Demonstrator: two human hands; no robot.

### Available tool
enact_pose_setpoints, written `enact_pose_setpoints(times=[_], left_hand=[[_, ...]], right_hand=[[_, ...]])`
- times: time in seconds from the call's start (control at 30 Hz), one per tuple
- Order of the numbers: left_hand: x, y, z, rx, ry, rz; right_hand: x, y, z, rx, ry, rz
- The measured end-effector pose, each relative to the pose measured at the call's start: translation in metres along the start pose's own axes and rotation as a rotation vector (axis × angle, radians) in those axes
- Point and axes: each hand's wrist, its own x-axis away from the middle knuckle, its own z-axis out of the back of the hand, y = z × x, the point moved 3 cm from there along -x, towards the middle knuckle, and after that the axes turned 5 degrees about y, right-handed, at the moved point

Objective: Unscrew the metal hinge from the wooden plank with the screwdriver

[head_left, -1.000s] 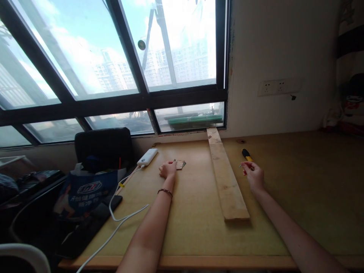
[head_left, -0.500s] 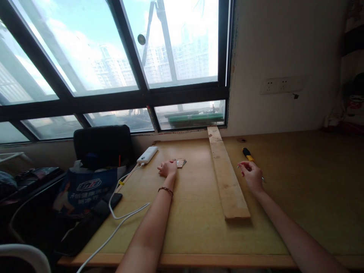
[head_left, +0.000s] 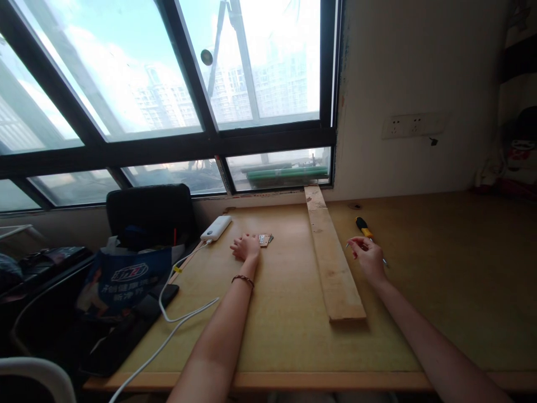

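My left hand [head_left: 246, 247] lies on the table with its fingers apart and bent, at the left side of a small pinkish card-like piece [head_left: 264, 240]. Thin dark screws [head_left: 271, 238] lie at that piece's right edge; the hand covers part of it. To the right of the wooden board [head_left: 338, 268], my right hand [head_left: 367, 256] pinches a tiny thin metal piece that looks like a screw [head_left: 348, 245]. Partly behind this hand lies a screwdriver [head_left: 364, 226] with a black and yellow handle, its shaft tip showing past the wrist side.
The board runs lengthwise from the window sill toward me. A white power bank [head_left: 216, 228] with a white cable [head_left: 184, 319] sits at the table's left edge. Beyond that edge stand a black chair [head_left: 149, 210] and a blue bag [head_left: 126, 280]. Sockets [head_left: 405, 125] are on the wall.
My left hand's fingers have spread somewhat beside the card-like piece. My right hand stays nearly in place, still pinching the screw; the whole view has shifted slightly.
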Motion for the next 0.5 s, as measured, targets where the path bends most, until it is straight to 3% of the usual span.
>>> enact_pose_setpoints(times=[0.1,0.17,0.23,0.37,0.43,0.5], left_hand=[[0.015,0.019,0.017,0.113,0.062,-0.191],[0.036,0.036,0.028,0.283,-0.015,-0.355],[0.068,0.050,0.035,0.513,-0.225,-0.436],[0.150,0.070,0.044,0.900,-0.908,-0.321],[0.177,0.075,0.055,0.972,-1.037,-0.299],[0.187,0.077,0.065,0.976,-1.016,-0.287]], right_hand=[[0.002,-0.006,-0.004,-0.113,-0.049,-0.106],[0.008,-0.014,-0.009,-0.156,-0.122,-0.144],[0.016,-0.024,-0.016,-0.167,-0.218,-0.162],[0.034,-0.039,-0.027,-0.165,-0.412,-0.162],[0.041,-0.044,-0.031,-0.162,-0.491,-0.144],[0.047,-0.046,-0.033,-0.156,-0.536,-0.131]])
